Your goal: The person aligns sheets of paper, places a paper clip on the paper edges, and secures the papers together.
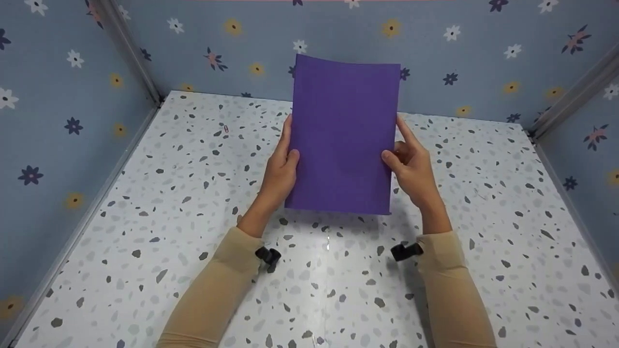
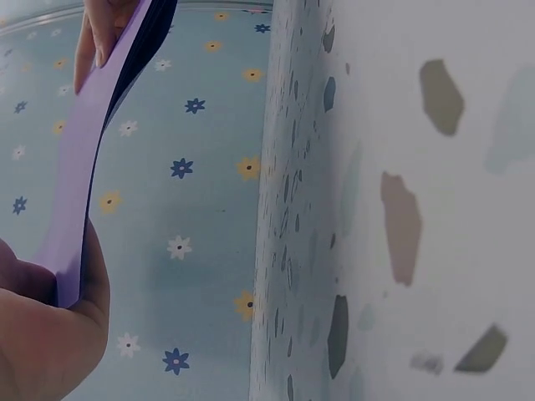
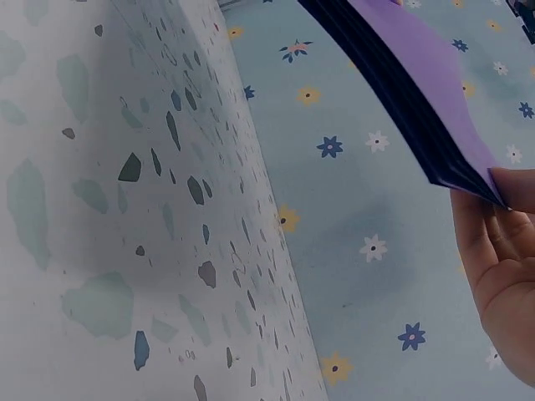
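Upright between both hands is a thin stack of purple paper [image 1: 344, 140], its broad face turned toward the head camera, raised over the speckled table. The left hand [image 1: 282, 175] grips its left edge, thumb on the front and fingers behind. On the opposite edge, the right hand [image 1: 413, 166] pinches the paper, with the thumb in front and the index finger stretched up along the side. Several dark layers show along the bottom of the purple paper [image 3: 418, 125] in the right wrist view. From the left wrist, the purple paper [image 2: 79, 184] appears edge-on and slightly bowed.
A small red paper clip [image 1: 226, 129] lies toward the back left of the white speckled table [image 1: 159, 232]. Flower-patterned panels [image 1: 338, 29] enclose the back and both sides. Black wrist devices sit at both sleeve cuffs.
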`<action>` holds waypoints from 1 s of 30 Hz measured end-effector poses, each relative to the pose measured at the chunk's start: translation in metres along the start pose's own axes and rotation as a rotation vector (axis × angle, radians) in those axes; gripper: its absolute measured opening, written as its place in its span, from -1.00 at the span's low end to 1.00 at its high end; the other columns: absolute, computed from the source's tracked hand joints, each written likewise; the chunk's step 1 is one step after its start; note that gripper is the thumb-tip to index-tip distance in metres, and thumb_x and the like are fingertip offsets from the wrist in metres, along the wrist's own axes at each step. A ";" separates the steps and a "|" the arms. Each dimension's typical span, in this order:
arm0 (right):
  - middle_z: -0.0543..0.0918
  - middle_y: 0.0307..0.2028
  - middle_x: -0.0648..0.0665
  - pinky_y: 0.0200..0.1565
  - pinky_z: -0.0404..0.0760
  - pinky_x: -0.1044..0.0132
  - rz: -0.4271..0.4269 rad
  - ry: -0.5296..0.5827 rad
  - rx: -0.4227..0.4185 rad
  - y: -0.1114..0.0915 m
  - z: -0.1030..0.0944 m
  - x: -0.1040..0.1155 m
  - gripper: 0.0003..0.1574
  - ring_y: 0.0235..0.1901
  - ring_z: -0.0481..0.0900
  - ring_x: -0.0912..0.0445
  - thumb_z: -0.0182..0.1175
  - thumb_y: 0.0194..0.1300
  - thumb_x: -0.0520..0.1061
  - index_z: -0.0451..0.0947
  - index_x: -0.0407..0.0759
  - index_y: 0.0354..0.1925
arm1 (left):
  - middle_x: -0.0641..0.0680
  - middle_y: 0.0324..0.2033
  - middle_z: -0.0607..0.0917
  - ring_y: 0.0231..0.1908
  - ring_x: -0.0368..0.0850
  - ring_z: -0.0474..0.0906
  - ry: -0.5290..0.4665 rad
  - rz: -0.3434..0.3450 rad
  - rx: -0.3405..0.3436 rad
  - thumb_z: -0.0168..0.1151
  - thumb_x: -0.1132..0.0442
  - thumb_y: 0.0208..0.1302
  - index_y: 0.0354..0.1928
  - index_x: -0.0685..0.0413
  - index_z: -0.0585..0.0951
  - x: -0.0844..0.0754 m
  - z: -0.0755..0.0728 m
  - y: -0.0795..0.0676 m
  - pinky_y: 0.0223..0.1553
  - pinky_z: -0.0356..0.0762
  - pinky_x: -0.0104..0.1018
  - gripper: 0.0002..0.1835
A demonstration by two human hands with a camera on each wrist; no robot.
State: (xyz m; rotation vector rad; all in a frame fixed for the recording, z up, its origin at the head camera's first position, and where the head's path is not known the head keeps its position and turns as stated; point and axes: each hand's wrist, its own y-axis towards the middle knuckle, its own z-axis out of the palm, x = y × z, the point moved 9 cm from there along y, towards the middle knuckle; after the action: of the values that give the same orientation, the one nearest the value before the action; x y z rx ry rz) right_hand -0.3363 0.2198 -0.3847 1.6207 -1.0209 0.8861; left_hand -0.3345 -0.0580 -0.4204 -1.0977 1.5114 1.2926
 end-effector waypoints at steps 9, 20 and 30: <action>0.73 -0.18 -0.30 -0.25 0.58 0.24 0.039 0.060 0.016 0.001 0.002 -0.006 -0.04 -0.30 0.59 0.04 0.25 0.55 -0.25 0.12 0.28 0.68 | -0.35 0.67 -0.05 0.63 -0.41 -0.16 -0.008 0.013 -0.011 -0.21 0.29 0.72 0.72 -0.49 -0.08 -0.003 -0.001 -0.003 0.62 -0.09 -0.29 -0.27; 0.70 -0.24 -0.21 -0.26 0.56 0.22 0.090 0.057 -0.023 0.001 0.003 -0.011 -0.03 -0.27 0.64 0.06 0.22 0.53 -0.32 0.14 0.25 0.68 | -0.24 0.69 -0.04 0.65 -0.31 -0.16 0.011 0.020 -0.033 -0.21 0.35 0.72 0.74 -0.30 -0.08 -0.004 -0.002 -0.001 0.62 -0.13 -0.33 -0.28; 0.69 0.20 -0.25 0.09 0.65 0.16 0.149 0.084 -0.060 0.000 0.007 -0.013 -0.01 0.15 0.69 -0.07 0.07 0.50 -0.34 0.03 0.22 0.70 | -0.08 0.71 -0.04 0.67 -0.21 -0.16 0.007 0.018 -0.033 -0.22 0.42 0.69 0.74 -0.13 -0.05 -0.034 0.002 -0.012 0.63 -0.14 -0.31 -0.29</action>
State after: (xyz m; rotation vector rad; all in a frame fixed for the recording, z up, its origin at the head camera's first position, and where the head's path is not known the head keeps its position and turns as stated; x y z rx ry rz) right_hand -0.3406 0.2155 -0.3979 1.4603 -1.1093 1.0049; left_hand -0.3139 -0.0538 -0.3915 -1.1133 1.5135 1.3311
